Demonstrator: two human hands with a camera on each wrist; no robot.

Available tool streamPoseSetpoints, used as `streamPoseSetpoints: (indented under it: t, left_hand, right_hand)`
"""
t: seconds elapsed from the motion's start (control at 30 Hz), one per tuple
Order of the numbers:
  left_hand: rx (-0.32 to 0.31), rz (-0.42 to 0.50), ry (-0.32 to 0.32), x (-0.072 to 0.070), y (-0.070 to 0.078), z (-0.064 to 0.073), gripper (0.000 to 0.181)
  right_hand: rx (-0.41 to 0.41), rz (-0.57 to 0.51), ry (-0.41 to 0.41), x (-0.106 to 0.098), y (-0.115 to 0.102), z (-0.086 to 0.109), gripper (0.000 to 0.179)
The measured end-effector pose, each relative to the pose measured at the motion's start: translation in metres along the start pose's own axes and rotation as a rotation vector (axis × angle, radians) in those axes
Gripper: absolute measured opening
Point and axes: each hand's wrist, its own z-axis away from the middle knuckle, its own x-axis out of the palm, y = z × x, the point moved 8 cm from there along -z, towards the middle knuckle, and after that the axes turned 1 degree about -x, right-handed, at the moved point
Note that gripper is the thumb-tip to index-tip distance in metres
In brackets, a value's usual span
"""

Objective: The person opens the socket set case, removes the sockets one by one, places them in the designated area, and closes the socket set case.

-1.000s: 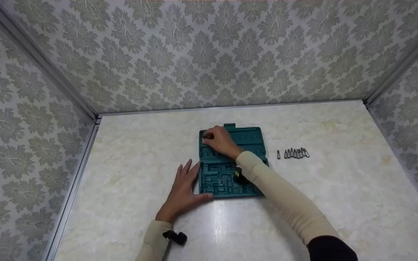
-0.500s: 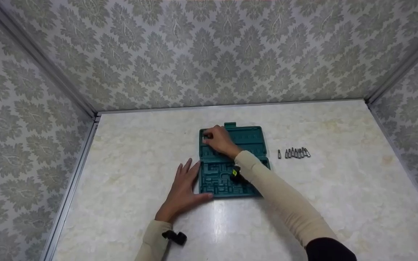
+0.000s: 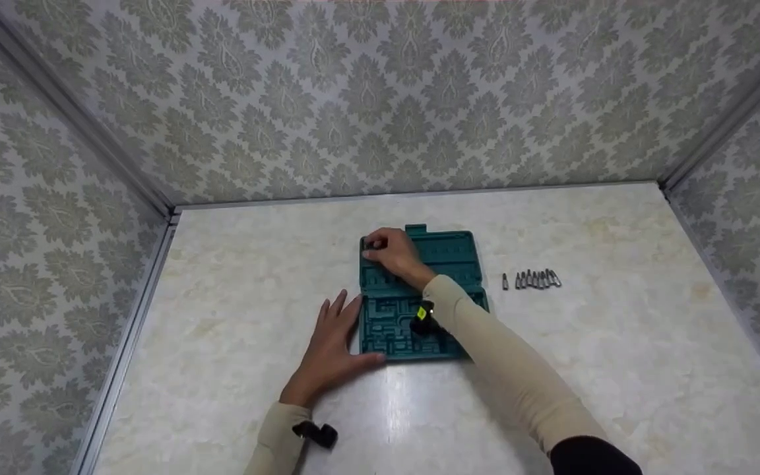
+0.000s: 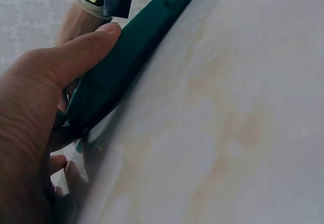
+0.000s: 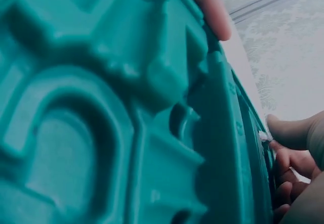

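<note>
An open green plastic tool case [image 3: 386,326] lies on the table, its moulded tray nearer me and its lid [image 3: 456,264] folded back. My left hand [image 3: 332,346] rests at the case's left side with fingers extended, the thumb touching the front edge. In the left wrist view that thumb [image 4: 96,44] presses on the case's green wall. My right hand [image 3: 396,254] reaches over the tray to the lid's far left corner. Thumb and forefinger there pinch a small metal bit [image 5: 264,136], mostly hidden; just a pale glint of it shows in the right wrist view.
To the right of the case several small metal bits [image 3: 538,280] lie in a tight row. One single bit [image 3: 505,282] lies between that row and the case. Patterned wall panels [image 3: 406,132] enclose the table's back and sides.
My right hand has shifted very slightly left at the lid's corner, and its wrist has turned a little. The left hand keeps its place on the case.
</note>
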Motion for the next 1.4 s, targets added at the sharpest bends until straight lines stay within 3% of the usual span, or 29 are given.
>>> streamPoseSetpoints:
  t: [0.13, 0.43, 0.53, 0.67, 0.8, 1.07, 1.4]
  left_hand:
    - [0.002, -0.003, -0.001, 0.001, 0.0, 0.0, 0.122]
    - [-0.011, 0.014, -0.007, 0.005, 0.002, 0.0, 0.123]
    - [-0.025, 0.021, -0.013, 0.007, 0.002, -0.001, 0.123]
    - [-0.038, 0.021, -0.019, 0.01, 0.001, -0.003, 0.125]
    - [-0.033, 0.026, -0.023, 0.012, 0.002, -0.004, 0.125]
    - [-0.038, 0.004, -0.006, 0.006, 0.0, -0.002, 0.124]
    - [-0.056, 0.006, 0.002, 0.001, -0.003, 0.0, 0.124]
  right_hand:
    - [-0.009, -0.035, 0.03, -0.002, 0.001, 0.001, 0.022]
    - [-0.009, 0.178, 0.091, -0.004, 0.004, 0.004, 0.018]
    - [0.006, 0.133, 0.126, -0.007, 0.005, 0.005, 0.015]
    - [0.001, -0.02, 0.157, -0.017, 0.008, 0.006, 0.012]
    - [-0.032, -0.115, 0.119, -0.033, 0.009, 0.013, 0.014]
    - [-0.151, -0.157, 0.041, -0.063, -0.005, 0.031, 0.024]
    - [-0.14, -0.098, 0.048, -0.099, 0.006, 0.056, 0.027]
